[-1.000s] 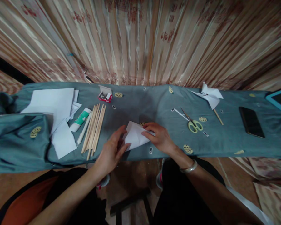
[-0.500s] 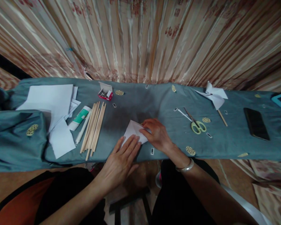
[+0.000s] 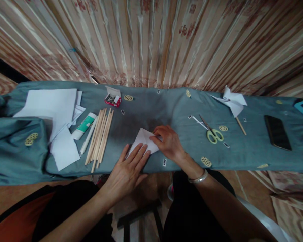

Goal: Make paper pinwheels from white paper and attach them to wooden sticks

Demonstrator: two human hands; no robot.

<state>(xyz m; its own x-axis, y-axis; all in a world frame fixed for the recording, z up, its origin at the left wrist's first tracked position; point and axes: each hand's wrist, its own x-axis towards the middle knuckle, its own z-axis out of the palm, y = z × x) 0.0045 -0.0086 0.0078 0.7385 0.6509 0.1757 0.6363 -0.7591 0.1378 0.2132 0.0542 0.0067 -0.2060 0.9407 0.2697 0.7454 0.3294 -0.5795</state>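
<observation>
A folded piece of white paper (image 3: 143, 136) lies on the cloth in front of me, one corner pointing away. My left hand (image 3: 128, 169) rests on its near left part, palm down with the fingers spread flat. At the paper's right edge, my right hand (image 3: 168, 143) has thumb and fingers pinched on a fold. The fingers hide part of that edge. A silver bracelet circles the right wrist.
Left of the hands lie wooden sticks (image 3: 100, 137), a white tube (image 3: 89, 137), a green-and-white glue tube (image 3: 85, 125), white sheets (image 3: 53, 104) and an open red box (image 3: 112, 97) of small metal pieces. Rightward are scissors (image 3: 214, 135), a paper pinwheel (image 3: 233, 101) and a phone (image 3: 277, 132).
My left hand has slid slightly left and its fingers are spread wider on the paper. The right hand keeps its pinch at the right edge, with little movement.
</observation>
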